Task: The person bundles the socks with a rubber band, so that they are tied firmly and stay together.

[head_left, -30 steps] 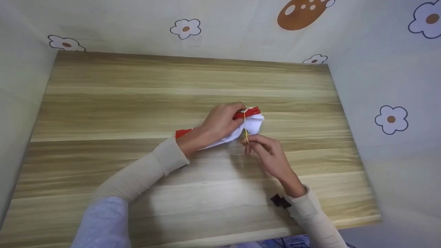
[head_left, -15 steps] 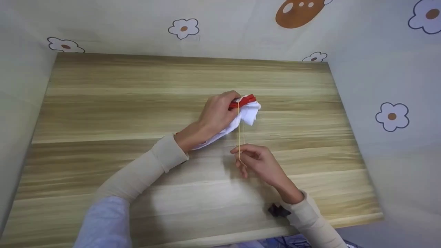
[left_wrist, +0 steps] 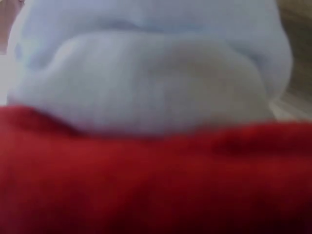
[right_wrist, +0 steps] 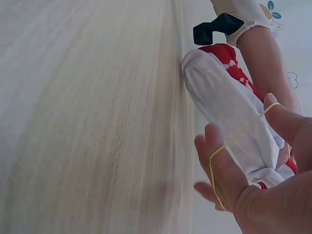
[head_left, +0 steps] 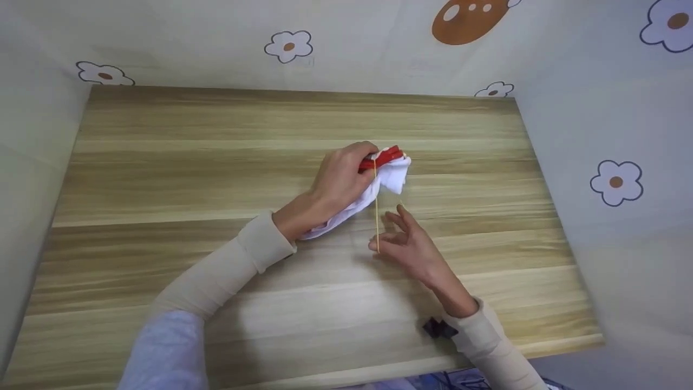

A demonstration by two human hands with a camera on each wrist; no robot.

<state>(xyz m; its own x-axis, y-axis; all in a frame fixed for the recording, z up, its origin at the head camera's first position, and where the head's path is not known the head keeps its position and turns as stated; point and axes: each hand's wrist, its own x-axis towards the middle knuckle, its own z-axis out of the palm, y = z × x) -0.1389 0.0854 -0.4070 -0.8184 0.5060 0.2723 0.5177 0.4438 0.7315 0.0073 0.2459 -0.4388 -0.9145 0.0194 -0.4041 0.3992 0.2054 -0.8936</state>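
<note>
My left hand (head_left: 341,176) grips white and red socks (head_left: 394,176) laid together lengthwise, their red ends sticking out past its fingers. A thin yellow rubber band (head_left: 377,222) runs from the socks down to my right hand (head_left: 414,246). In the right wrist view the band (right_wrist: 246,128) is stretched between the spread thumb and fingers of the right hand (right_wrist: 273,207). Behind it the socks (right_wrist: 226,97) show a white sole side and a red patterned side. Blurred red fabric (left_wrist: 156,180) fills the lower left wrist view.
The wood-grain table (head_left: 189,173) lies beneath both hands. Pale walls with printed flowers (head_left: 288,46) stand along its back and sides. A black wrist mount (head_left: 439,328) sits at the right cuff, another black mount (right_wrist: 217,28) at the left cuff.
The left hand and socks have moved up and slightly left. The right hand has drawn down from the socks, stretching the rubber band, then spread its thumb and fingers within the loop.
</note>
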